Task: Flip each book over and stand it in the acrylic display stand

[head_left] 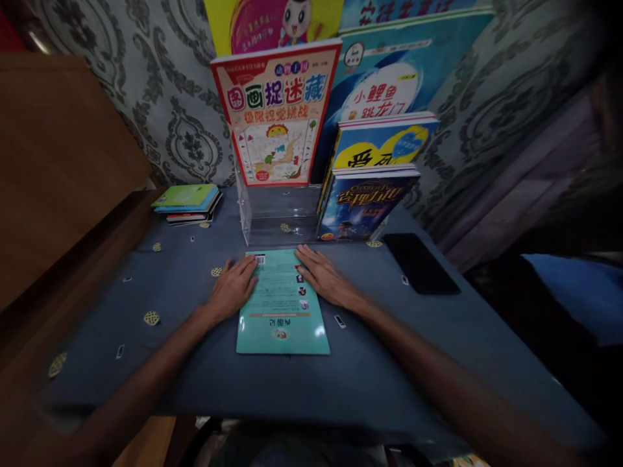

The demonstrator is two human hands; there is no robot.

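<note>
Left hand [234, 285] and right hand [325, 279] are lying flat, fingers extended, gripping nothing, pressing the upper corners of a teal booklet [282, 311]. The booklet is lying on the blue table [195, 363], just before a clear stand [277, 214] of books.

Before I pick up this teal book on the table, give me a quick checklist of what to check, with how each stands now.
1. Left hand flat on teal book's left edge: ok.
2. Right hand flat on its right edge: ok.
3. Book lies flat, nothing on top but the hands: ok.
4. Clear stand has an open slot behind the book: ok.
5. Black phone lies apart from the book: ok.
6. Firmness of grip: cannot tell.
</note>
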